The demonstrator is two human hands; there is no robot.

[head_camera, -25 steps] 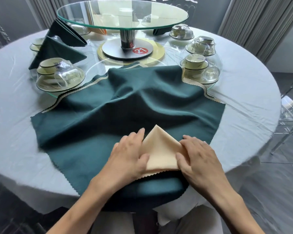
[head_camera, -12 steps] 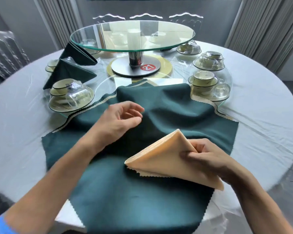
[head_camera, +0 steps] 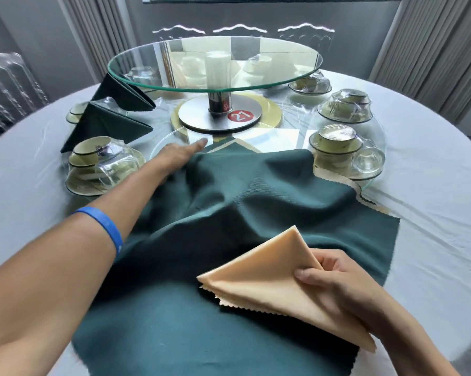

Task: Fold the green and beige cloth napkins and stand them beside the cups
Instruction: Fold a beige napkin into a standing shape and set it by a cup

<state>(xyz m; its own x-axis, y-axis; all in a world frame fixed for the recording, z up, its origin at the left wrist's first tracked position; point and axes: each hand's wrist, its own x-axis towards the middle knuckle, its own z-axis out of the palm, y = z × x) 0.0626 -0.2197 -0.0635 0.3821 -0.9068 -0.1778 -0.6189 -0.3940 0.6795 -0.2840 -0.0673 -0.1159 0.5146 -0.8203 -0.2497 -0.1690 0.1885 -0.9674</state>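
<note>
A large green napkin (head_camera: 256, 202) lies spread and rumpled on the table in front of me, a beige edge showing under its far corner. My right hand (head_camera: 334, 280) pinches a beige napkin (head_camera: 264, 278) folded into a triangle and holds it just above the green one. My left hand (head_camera: 180, 156) reaches far forward with straight fingers and touches the green napkin's far left edge near the glass ring. Two folded green napkins (head_camera: 104, 123) stand at the back left beside cup sets (head_camera: 104, 164).
A glass turntable (head_camera: 215, 63) on a metal stand rises at the table's centre, with a red number 21 disc at its base. More wrapped cup sets (head_camera: 342, 147) sit at the right. The white tablecloth (head_camera: 432, 213) covers a round table; chairs and curtains stand behind.
My left hand has left the beige napkin and stretched forward to the green napkin's far edge. My right hand lifted the folded beige triangle off the cloth. My view has tipped up.
</note>
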